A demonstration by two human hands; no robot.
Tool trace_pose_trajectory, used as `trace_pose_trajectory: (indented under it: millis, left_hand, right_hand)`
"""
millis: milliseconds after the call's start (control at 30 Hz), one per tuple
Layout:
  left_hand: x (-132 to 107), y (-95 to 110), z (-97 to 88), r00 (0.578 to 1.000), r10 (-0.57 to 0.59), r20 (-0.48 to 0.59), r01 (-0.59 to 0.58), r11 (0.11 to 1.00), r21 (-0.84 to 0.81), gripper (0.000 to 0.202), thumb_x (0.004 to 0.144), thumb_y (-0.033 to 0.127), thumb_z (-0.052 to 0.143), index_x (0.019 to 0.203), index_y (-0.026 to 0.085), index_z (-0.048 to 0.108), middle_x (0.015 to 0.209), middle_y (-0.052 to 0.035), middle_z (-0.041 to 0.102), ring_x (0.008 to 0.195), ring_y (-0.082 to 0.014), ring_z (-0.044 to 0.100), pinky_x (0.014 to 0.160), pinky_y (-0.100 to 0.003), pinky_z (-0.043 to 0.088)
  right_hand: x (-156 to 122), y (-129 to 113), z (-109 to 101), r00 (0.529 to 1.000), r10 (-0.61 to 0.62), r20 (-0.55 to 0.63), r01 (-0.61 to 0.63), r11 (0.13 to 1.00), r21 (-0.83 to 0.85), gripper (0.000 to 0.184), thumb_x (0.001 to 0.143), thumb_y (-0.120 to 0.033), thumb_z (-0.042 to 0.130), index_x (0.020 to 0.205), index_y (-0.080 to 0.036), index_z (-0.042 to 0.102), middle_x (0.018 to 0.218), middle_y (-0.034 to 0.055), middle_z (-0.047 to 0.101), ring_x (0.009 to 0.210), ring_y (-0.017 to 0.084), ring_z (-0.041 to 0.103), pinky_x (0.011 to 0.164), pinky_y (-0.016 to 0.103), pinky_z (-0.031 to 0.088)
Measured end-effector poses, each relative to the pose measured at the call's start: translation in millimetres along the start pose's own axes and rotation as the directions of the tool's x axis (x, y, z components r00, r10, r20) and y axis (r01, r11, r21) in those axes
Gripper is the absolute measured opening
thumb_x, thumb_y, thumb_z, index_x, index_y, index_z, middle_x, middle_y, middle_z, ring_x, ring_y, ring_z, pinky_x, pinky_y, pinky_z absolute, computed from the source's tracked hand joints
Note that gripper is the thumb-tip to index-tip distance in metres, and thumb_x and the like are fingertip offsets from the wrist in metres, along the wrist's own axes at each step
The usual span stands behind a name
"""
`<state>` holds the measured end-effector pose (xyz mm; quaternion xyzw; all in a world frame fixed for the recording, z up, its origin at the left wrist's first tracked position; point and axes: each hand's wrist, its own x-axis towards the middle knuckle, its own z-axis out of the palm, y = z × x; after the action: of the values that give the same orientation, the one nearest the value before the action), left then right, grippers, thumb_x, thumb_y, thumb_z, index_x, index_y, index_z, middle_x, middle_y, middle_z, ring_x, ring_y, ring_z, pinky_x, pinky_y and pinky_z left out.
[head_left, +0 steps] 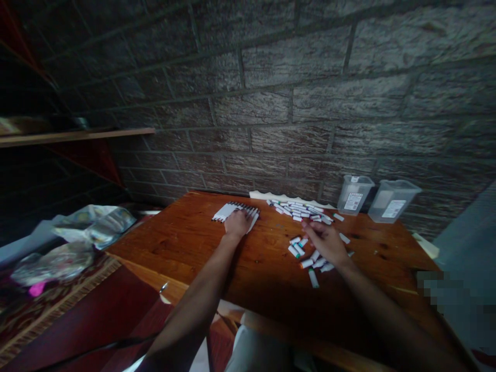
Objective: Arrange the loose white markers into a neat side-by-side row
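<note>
And here at the wooden table, the left hand lies over the row of white-barrelled markers, fingers bent across the barrels. Is it pinching one? I cannot tell, because the hand covers the spot. The markers in that row lie side by side, dark ends showing along its near and far edges.

Over to the right of the row, the right hand hangs with thumb and index finger close together — a loose pinch, by the look of it, though whether anything sits between them is too small to make out. Also right of the row, toward the wall, comes a heap of loose markers; right of it and nearer the person, a scatter of green- and orange-ended markers, plus one stray marker nearest the front. Far right of the row, two clear plastic containers stand upright.

What could go wrong? A sideways shove from the left hand could skew the row, as nothing visible braces its ends. A brush of the right wrist might set that stray marker rolling — the barrels look round — toward the front edge, and perhaps off it.
</note>
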<state>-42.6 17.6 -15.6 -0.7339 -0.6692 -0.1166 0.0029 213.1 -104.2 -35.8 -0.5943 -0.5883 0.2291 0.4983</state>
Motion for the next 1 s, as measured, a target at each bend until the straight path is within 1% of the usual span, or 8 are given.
trace_pose_trajectory:
  millis: [167,333,533,767,900,1000]
  left_hand:
    - [0.4,2.9,0.3,1.0,0.019,0.003,-0.019,0.999,0.039,0.038,0.091,0.045,0.044,0.106,0.023,0.071,0.112,-0.012,0.068,0.101,-0.0253,0.066,0.085,-0.034,0.052]
    - [-0.7,7.2,-1.6,1.0,0.024,0.012,-0.024,0.998,0.057,0.038,0.091,0.042,0.043,0.104,0.022,0.072,0.114,-0.0129,0.067,0.102,-0.0271,0.065,0.088,-0.038,0.051]
    - [-3.3,13.2,-5.9,1.0,0.009,0.013,-0.01,0.995,0.096,0.039,0.092,0.042,0.042,0.102,0.02,0.073,0.113,-0.0138,0.068,0.104,-0.0282,0.065,0.094,-0.043,0.047]
    - [-4.3,16.3,-5.4,1.0,0.016,0.013,-0.017,0.991,0.133,0.036,0.093,0.036,0.042,0.102,0.018,0.072,0.111,-0.0139,0.069,0.102,-0.0271,0.066,0.094,-0.043,0.046]
    - [-5.1,13.5,-5.1,0.999,0.032,-0.028,-0.028,0.993,0.11,0.033,0.092,0.033,0.043,0.108,0.021,0.069,0.109,-0.0119,0.07,0.102,-0.0256,0.065,0.093,-0.041,0.046]
    - [-6.7,12.1,-6.0,0.993,0.084,-0.084,-0.08,0.995,0.057,0.035,0.093,0.039,0.042,0.11,0.025,0.069,0.103,-0.0096,0.072,0.099,-0.025,0.066,0.091,-0.039,0.047]
  right_hand:
    - [-1.2,-1.9,0.1,1.0,-0.022,-0.004,0.022,1.0,-0.02,0.045,0.087,-0.058,0.052,0.072,-0.018,0.069,0.066,0.0026,0.069,0.057,0.016,0.058,0.056,0.027,0.044]
    - [-2.4,-4.9,0.6,1.0,-0.017,0.01,0.017,0.999,-0.036,0.045,0.087,-0.057,0.051,0.067,-0.019,0.066,0.066,0.0028,0.069,0.059,0.016,0.059,0.058,0.027,0.044]
    - [-3.2,-7.6,1.3,1.0,-0.001,0.007,0.001,0.999,-0.033,0.044,0.085,-0.058,0.053,0.07,-0.019,0.068,0.067,0.0029,0.071,0.059,0.017,0.061,0.059,0.028,0.044]
    - [-3.6,-7.0,1.7,0.999,-0.036,0.021,0.037,0.997,-0.069,0.042,0.087,-0.055,0.05,0.068,-0.02,0.066,0.066,0.0024,0.07,0.063,0.018,0.062,0.064,0.029,0.045]
    - [-4.2,-8.4,1.2,0.998,-0.052,0.017,0.054,0.994,-0.09,0.043,0.087,-0.054,0.05,0.066,-0.021,0.065,0.064,0.0016,0.069,0.061,0.017,0.06,0.061,0.028,0.043]
    - [-4.6,-9.6,0.5,0.998,-0.056,0.025,0.058,0.993,-0.102,0.044,0.088,-0.054,0.049,0.065,-0.021,0.065,0.062,0.0011,0.067,0.059,0.016,0.059,0.06,0.028,0.042]
